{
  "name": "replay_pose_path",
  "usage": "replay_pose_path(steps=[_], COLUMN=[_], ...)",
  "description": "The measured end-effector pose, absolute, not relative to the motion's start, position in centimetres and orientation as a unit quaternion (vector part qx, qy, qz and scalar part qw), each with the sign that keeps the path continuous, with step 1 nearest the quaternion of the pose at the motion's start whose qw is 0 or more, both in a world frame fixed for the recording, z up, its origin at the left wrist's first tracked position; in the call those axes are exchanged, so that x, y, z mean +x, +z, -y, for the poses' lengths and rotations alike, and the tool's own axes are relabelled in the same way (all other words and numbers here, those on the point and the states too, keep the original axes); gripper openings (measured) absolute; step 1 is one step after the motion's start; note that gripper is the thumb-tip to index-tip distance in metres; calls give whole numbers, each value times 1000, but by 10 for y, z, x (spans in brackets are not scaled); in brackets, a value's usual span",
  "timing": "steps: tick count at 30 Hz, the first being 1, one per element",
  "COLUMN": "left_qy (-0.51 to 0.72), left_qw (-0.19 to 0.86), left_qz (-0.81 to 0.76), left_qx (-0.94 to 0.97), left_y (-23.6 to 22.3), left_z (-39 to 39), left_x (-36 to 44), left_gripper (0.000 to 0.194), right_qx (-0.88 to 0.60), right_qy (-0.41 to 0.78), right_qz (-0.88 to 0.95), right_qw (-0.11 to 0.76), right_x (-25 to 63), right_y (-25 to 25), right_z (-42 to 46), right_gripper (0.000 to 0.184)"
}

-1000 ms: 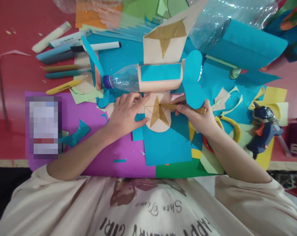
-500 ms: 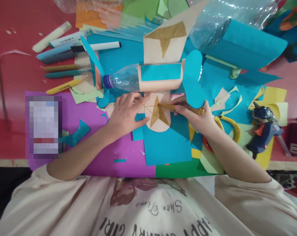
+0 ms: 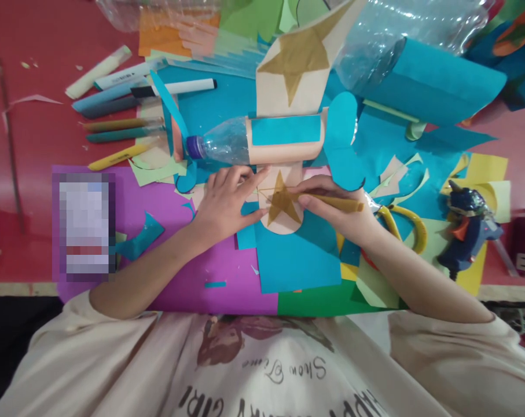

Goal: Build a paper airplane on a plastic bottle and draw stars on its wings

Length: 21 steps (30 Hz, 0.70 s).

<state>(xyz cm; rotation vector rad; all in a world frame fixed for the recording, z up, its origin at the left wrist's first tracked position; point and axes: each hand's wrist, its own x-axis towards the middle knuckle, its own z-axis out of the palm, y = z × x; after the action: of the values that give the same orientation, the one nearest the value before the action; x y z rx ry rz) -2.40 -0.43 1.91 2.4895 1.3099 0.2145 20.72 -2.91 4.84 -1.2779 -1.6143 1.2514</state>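
In my right hand (image 3: 340,200) is a gold-brown marker (image 3: 334,202), its tip at a star (image 3: 281,202) on the near cream paper wing (image 3: 283,227). That star is coloured gold except for its left point, which shows only outlines. My left hand (image 3: 231,200) lies flat with fingers spread at the wing's left edge. The wing joins a clear plastic bottle (image 3: 227,141) with a purple cap, wrapped in cream paper with a blue strip (image 3: 286,130). The far wing (image 3: 288,104) bears a gold star. Blue rounded paper pieces (image 3: 342,139) stand at the bottle's base.
Several markers (image 3: 114,156) lie at the left, above a blurred phone-like rectangle (image 3: 86,226). Yellow-handled scissors (image 3: 407,226) and a dark blue glue gun (image 3: 468,229) are at the right. A blue-wrapped bottle (image 3: 436,81) lies at the back right. Paper scraps surround the work.
My right hand has shifted its marker, which now lies at a lower slant with the tip nearer the star's centre. My left hand stays on the wing. The whole view has shifted slightly.
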Motion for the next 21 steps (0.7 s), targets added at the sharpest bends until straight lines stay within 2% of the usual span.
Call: replay_pose_path(steps=[3,14,21], left_qy=[77,74,81], left_qw=[164,171,160], left_qz=[-458,-458,-449], left_qx=[870,869,875], left_y=[19,23,21], left_z=[4,6,6], left_x=[-24,-24,-26], left_gripper=[70,68,68], right_qx=[-482,-469,-439], right_qy=[477,508,503], right_qz=[646,629,646], right_qw=[351,356,371], right_x=[203,187,189], right_y=[49,31,27], right_z=[25,13,13], right_gripper=[19,32,21])
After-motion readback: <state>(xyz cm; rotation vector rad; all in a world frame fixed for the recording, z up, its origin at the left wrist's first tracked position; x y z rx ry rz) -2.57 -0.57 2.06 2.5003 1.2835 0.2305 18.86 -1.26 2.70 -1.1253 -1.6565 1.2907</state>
